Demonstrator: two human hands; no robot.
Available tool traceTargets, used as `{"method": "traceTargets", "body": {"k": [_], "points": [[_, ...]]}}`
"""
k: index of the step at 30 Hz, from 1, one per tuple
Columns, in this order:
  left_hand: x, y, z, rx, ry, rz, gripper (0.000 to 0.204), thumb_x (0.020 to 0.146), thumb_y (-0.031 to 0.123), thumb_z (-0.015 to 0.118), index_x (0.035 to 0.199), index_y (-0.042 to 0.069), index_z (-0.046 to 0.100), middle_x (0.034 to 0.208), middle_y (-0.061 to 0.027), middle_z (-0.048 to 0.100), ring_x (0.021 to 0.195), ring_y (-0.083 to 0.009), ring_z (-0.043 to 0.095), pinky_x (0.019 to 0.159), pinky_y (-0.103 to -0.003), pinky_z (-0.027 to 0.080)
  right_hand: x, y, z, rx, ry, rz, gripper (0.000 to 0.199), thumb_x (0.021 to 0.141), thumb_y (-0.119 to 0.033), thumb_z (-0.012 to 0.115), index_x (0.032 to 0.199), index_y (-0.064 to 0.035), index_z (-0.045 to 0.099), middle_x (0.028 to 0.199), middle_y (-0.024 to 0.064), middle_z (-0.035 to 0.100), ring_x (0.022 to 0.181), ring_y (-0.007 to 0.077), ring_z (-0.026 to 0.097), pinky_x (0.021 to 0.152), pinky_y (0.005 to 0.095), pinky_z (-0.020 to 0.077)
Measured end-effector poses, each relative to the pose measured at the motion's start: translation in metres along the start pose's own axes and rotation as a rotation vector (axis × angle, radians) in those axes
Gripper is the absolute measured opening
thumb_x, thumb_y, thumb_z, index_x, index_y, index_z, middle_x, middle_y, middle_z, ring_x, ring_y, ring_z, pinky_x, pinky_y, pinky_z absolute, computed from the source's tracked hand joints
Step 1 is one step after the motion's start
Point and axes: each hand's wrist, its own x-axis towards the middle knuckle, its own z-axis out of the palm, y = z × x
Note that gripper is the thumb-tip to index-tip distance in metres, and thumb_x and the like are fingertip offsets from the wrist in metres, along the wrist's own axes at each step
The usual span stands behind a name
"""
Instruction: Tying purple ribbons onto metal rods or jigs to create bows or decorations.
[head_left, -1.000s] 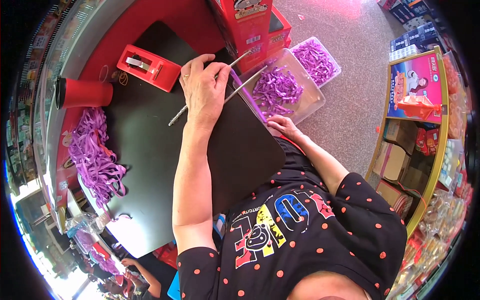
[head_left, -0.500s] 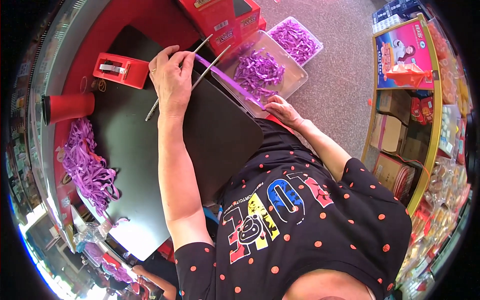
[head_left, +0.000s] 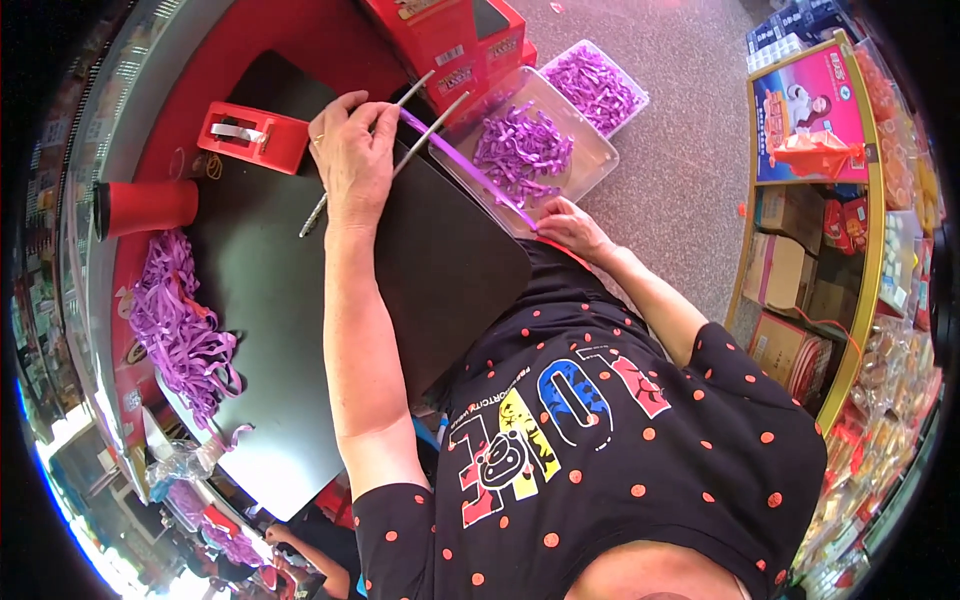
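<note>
Head view: stretches a purple strip [head_left: 475,173] along the table's [head_left: 450,230] right edge, pinched in right hand [head_left: 572,228], reaching left hand [head_left: 355,155], clamped on metal rods [head_left: 452,110] (cannot tell about the strip there); seemingly partway, with short pieces [head_left: 520,150] tubbed, a long bunch [head_left: 180,330] remaining by the left edge.

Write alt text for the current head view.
A purple ribbon stretches between a person's left hand and right hand, beside a black table. Slender rods are at the left hand; loose ribbons lie on the table, short purple pieces in two plastic bins.
</note>
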Motion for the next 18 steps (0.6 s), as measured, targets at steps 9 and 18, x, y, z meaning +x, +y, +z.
{"method": "traceTargets", "body": {"k": [9, 18], "points": [[-0.002, -0.003, 0.004, 0.003, 0.083, -0.011, 0.014, 0.081, 0.024, 0.067, 0.086, 0.012, 0.073, 0.11, -0.0057, 0.061, 0.111, -0.0289, 0.049, 0.096, -0.041, 0.037, -0.071, -0.127, -0.052, -0.317, 0.293, -0.245, 0.017, 0.068, -0.007, 0.075, 0.084, -0.0081, 0.071, 0.112, 0.0099, 0.064, 0.093, 0.0252, 0.056, 0.082, 0.0361, 0.044], [-0.001, -0.008, 0.006, -0.027, 0.062, -0.041, 0.017, 0.081, 0.028, 0.066, 0.086, 0.014, 0.074, 0.113, -0.0037, 0.06, 0.113, -0.0279, 0.046, 0.097, -0.043, 0.034, -0.081, -0.172, -0.075, 0.086, 0.302, -0.199, 0.013, 0.068, 0.001, 0.068, 0.079, -0.0049, 0.067, 0.097, 0.0089, 0.068, 0.086, 0.0213, 0.054, 0.078, 0.0328, 0.0426]]}}
